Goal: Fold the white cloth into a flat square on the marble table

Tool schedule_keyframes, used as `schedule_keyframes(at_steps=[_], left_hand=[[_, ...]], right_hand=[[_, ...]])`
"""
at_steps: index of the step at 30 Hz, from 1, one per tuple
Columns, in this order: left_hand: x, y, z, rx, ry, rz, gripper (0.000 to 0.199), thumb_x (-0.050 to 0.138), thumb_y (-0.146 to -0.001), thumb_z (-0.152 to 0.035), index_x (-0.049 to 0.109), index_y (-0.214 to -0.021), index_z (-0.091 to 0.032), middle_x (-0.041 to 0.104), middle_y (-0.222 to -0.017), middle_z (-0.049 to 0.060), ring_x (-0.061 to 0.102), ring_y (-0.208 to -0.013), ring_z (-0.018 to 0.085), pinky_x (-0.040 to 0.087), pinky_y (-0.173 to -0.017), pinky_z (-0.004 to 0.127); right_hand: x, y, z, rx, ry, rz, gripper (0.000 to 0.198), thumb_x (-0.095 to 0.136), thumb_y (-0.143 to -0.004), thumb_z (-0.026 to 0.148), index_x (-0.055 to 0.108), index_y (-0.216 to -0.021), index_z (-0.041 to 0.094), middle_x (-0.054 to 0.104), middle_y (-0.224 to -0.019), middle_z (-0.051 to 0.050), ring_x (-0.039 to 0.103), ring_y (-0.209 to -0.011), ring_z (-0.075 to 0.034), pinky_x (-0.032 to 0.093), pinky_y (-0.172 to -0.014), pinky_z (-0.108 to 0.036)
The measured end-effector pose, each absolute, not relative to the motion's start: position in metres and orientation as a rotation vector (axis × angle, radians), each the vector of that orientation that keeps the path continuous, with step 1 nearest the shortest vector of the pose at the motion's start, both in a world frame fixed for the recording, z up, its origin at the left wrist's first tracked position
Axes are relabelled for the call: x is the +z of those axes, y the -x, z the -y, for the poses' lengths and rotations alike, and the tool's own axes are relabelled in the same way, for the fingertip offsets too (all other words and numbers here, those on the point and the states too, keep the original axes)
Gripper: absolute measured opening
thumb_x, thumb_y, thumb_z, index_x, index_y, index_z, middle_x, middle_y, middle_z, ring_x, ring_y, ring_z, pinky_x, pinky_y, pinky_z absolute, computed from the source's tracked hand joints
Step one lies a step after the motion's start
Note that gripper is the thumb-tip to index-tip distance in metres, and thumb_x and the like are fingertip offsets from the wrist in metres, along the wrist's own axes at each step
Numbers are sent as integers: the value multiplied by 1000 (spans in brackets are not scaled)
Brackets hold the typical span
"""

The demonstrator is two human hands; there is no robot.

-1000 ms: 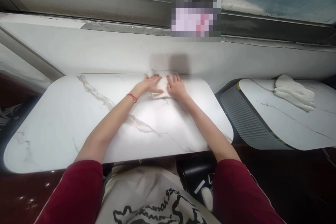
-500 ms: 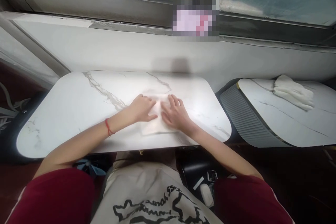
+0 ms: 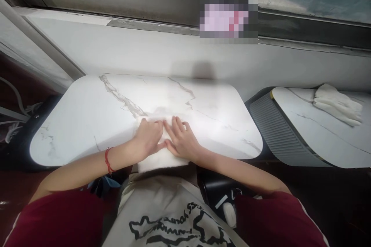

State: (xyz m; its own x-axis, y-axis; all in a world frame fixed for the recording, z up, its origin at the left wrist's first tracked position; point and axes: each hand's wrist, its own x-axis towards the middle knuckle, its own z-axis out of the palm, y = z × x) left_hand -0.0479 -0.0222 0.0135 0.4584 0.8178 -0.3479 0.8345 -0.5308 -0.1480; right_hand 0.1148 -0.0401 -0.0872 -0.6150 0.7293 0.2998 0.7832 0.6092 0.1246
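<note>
A white cloth (image 3: 162,164) lies on the white marble-patterned table (image 3: 75,119), its near part reaching over the table's front edge. On its left half, my left hand (image 3: 149,137) has its fingers curled down into the fabric near the far edge, thumb pointing right. Close beside it, almost touching, my right hand (image 3: 184,139) rests on the cloth with fingers spread and thumb out to the left. The part of the cloth under both palms is hidden.
At the right stands a second marble-patterned table (image 3: 304,131) with a ribbed grey side, bearing a crumpled white cloth (image 3: 337,104). A wall and window frame rise behind. White cables (image 3: 14,123) hang at the left. Below the table edge lies a white rounded object (image 3: 230,215).
Both hands have come nearer my body and slightly left, drawing the cloth with them from the tabletop to over the front edge. The hands are closer together now. The view has shifted slightly.
</note>
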Motion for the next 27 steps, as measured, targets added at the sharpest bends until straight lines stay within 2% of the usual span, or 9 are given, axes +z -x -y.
schedule_keyframes(at_steps=[13, 17, 22, 27], left_hand=[[24, 77, -102, -588, -2399, -1823, 54, 64, -87, -60, 64, -117, -15, 73, -109, 18, 71, -102, 32, 47, -78, 33], [23, 88, -129, -518, -2342, -1858, 60, 63, -86, -62, 62, -125, -16, 73, -113, 17, 69, -106, 31, 48, -82, 33], [18, 101, -160, -454, -2267, -1914, 63, 65, -84, -61, 60, -130, -18, 71, -123, 15, 67, -115, 31, 48, -89, 33], [12, 110, -183, -362, -2263, -1919, 62, 70, -81, -60, 62, -128, -21, 70, -129, 14, 63, -124, 34, 49, -87, 33]], right_hand=[[-78, -66, -97, -242, 1420, 2692, 65, 27, -105, 36, 32, -160, 2, 38, -156, -34, 36, -141, -45, 36, -101, -52], [-74, -53, -125, -236, 1523, 2659, 64, 25, -106, 35, 30, -160, 1, 36, -156, -33, 35, -139, -43, 35, -100, -50], [-72, -40, -152, -262, 1498, 2644, 64, 24, -105, 33, 31, -157, -3, 43, -149, -31, 37, -132, -39, 31, -101, -49], [-72, -30, -177, -229, 1504, 2596, 65, 30, -102, 32, 31, -158, -2, 48, -143, -28, 41, -125, -38, 31, -99, -48]])
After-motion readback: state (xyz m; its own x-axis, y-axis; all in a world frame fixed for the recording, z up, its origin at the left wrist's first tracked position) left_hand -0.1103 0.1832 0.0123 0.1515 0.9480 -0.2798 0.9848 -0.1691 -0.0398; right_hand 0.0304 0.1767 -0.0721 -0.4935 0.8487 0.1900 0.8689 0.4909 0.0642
